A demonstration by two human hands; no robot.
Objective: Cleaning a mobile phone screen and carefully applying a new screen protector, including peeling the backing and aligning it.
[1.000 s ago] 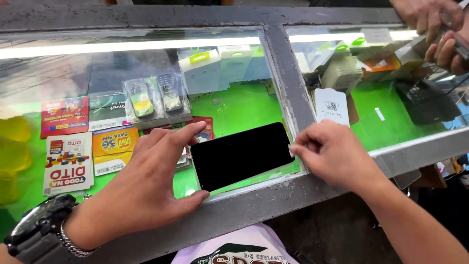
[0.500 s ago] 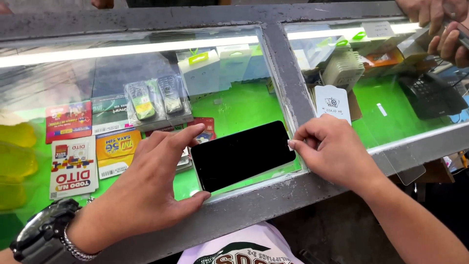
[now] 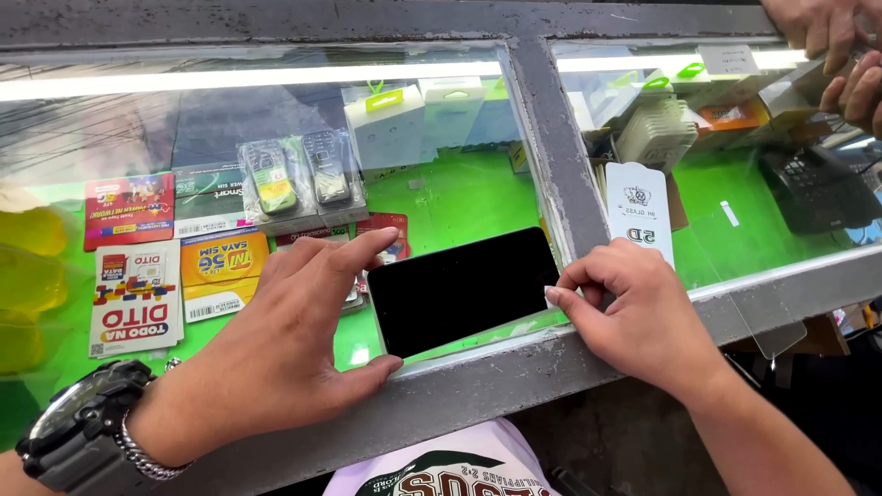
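Note:
A black smartphone [image 3: 462, 289] lies screen-up on the glass top of a display counter [image 3: 542, 165], near its front edge. My left hand [image 3: 276, 344], with a dark watch on the wrist, braces the phone's left end: the index finger lies along its top left corner and the thumb sits at the bottom left corner. My right hand [image 3: 634, 308] rests on the grey frame at the phone's right end, fingers curled, with the thumb tip touching the phone's right edge. Whether it pinches anything there I cannot tell.
Under the glass lie card packs [image 3: 133, 298], small keypad phones in plastic [image 3: 294, 179], white boxes [image 3: 395, 124] and a white screen-protector sleeve [image 3: 640, 216]. A clear glass sheet [image 3: 767, 321] overhangs the counter's front right. Another person's hands [image 3: 841, 55] are at the top right.
The camera view shifted slightly; both hands stay at the phone's ends. My right hand's fingers have curled lower along the phone's right edge.

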